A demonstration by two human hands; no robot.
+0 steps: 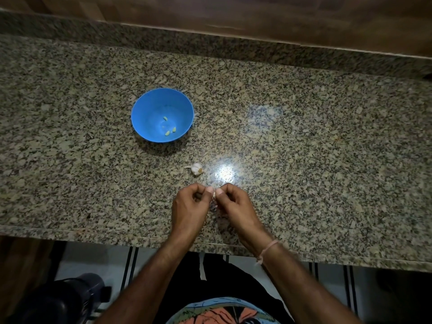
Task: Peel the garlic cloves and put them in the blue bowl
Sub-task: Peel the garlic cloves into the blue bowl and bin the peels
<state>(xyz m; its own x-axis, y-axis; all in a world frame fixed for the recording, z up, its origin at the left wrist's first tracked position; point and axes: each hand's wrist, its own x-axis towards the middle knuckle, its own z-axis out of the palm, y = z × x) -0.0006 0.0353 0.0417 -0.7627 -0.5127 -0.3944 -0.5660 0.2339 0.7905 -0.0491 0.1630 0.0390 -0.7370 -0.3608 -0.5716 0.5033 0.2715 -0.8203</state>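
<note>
A blue bowl (149,108) stands on the granite counter (304,136), left of centre, with three peeled cloves (170,131) lying inside it. A partly broken garlic bulb (196,169) lies on the counter between the bowl and my hands. Just below the bulb, my left hand (188,208) and my right hand (236,206) meet thumb to thumb. Together they pinch a small garlic clove (214,194), which is mostly hidden by the fingertips. A thread band circles my right wrist.
The counter's front edge (117,232) runs just below my hands. A raised granite ledge and wooden wall (257,17) close the back. A dark object (63,298) sits on the floor at lower left. A bright light reflection (224,173) glares right of the bulb.
</note>
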